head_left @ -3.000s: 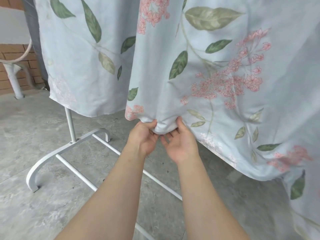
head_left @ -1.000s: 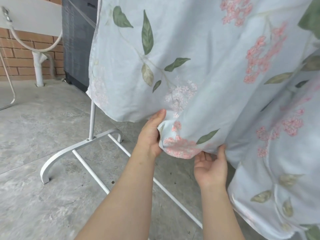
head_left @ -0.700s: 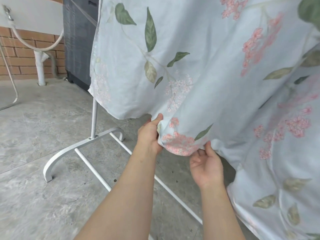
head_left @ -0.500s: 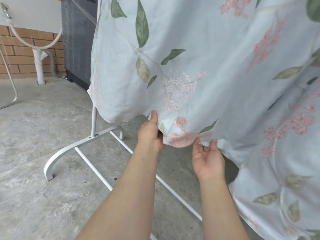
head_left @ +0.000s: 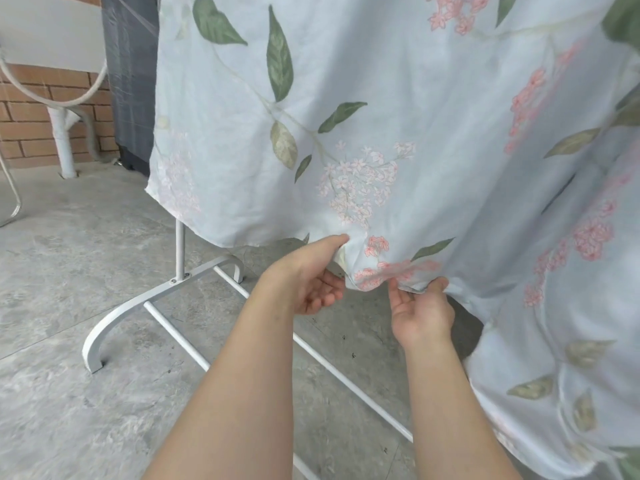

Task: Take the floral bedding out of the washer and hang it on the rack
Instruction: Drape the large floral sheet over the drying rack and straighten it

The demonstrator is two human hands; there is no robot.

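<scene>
Near, a left hand [head_left: 304, 275] and a right hand [head_left: 420, 308] are each pinching the lower hem of the floral bedding [head_left: 398, 98]; it is hanging over the white rack [head_left: 138, 308]; a brick wall [head_left: 31, 133] is showing far left.

Grey concrete floor [head_left: 69, 271] carries white rack base [head_left: 172, 282] (curved foot).

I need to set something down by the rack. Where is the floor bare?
Bare floor lies left of the rack, out to the brick wall. It is crowded under the bedding, where the rack's base crosses the floor and the left hand and right hand pinch the hem.
</scene>
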